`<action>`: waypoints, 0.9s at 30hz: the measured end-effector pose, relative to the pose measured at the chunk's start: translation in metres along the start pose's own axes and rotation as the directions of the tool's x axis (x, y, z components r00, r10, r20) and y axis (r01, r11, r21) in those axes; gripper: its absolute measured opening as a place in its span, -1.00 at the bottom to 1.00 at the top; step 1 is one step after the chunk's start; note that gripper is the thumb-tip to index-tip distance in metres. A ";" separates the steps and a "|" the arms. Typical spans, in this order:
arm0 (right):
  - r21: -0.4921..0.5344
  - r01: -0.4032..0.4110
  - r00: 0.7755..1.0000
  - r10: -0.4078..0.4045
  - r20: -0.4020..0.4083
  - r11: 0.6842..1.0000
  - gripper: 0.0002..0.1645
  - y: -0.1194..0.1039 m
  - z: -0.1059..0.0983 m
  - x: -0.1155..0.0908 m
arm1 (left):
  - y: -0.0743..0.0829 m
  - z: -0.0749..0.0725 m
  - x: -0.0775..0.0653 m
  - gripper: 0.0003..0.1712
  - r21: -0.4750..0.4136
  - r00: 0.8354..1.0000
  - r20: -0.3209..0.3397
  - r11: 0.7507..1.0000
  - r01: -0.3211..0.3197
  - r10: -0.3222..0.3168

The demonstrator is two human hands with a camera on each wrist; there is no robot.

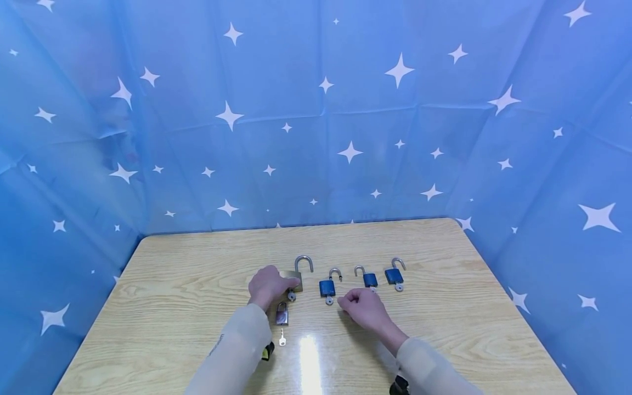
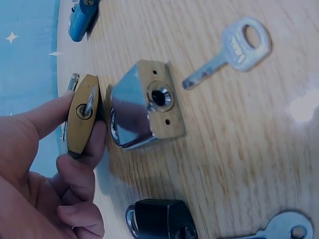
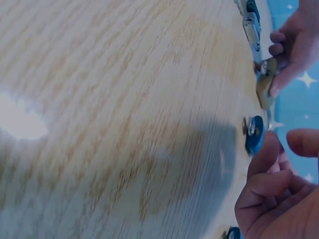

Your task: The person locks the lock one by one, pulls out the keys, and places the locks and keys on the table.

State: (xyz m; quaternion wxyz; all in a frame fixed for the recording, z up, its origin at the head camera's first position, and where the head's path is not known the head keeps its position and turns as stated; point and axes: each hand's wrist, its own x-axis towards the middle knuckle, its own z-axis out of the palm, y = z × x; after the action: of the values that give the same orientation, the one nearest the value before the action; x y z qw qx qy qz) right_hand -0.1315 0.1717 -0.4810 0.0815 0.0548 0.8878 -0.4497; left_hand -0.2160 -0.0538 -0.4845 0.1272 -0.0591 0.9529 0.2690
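Observation:
My left hand grips a brass padlock with thumb and fingers. A key stands in its keyhole, and its shackle stands sprung open in the head view. Close to that hand, a silver padlock lies on the table with its shackle down, a loose key before its keyhole. My right hand hovers over the table with loosely bent fingers and holds nothing. It is nearest to a blue padlock and a second blue padlock, both with raised shackles and keys in them.
A third blue padlock with its shackle up and a key in it lies at the right. A black padlock and another key lie below the silver one in the left wrist view. Behind the wooden table hangs a blue starry curtain.

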 end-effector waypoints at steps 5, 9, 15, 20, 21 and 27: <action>0.009 -0.006 1.000 0.006 -0.005 1.000 -0.76 -0.002 0.002 0.000 | -0.003 0.000 0.003 -0.36 -0.054 1.000 0.007 0.999 0.005 -0.005; 0.024 0.005 1.000 -0.005 -0.016 1.000 -0.76 -0.002 0.004 0.001 | -0.005 0.000 0.005 -0.35 -0.112 0.999 0.030 0.994 0.017 -0.014; 0.048 0.018 1.000 -0.016 -0.024 0.999 -0.76 -0.001 0.005 0.002 | -0.010 0.000 0.004 -0.38 -0.216 0.998 0.067 0.976 0.011 0.003; 0.056 0.024 1.000 -0.023 -0.016 0.998 -0.77 -0.001 0.005 0.002 | -0.015 0.001 0.004 -0.37 -0.264 0.996 0.080 0.964 -0.014 0.037; 0.059 0.024 1.000 -0.023 -0.014 0.998 -0.77 -0.002 0.005 0.002 | -0.016 0.001 0.004 -0.38 -0.272 0.996 0.081 0.962 -0.017 0.041; 0.086 0.000 1.000 0.000 -0.001 0.996 -0.77 -0.004 0.003 -0.001 | -0.016 0.000 0.004 -0.46 -0.311 0.994 0.063 0.948 -0.065 0.088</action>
State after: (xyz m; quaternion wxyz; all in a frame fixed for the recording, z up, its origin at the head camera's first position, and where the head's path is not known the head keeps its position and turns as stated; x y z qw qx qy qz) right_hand -0.1310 0.1667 -0.4797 0.0787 0.0582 0.8677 -0.4874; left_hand -0.2165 -0.0672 -0.4936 0.1418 -0.0310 0.8953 0.4211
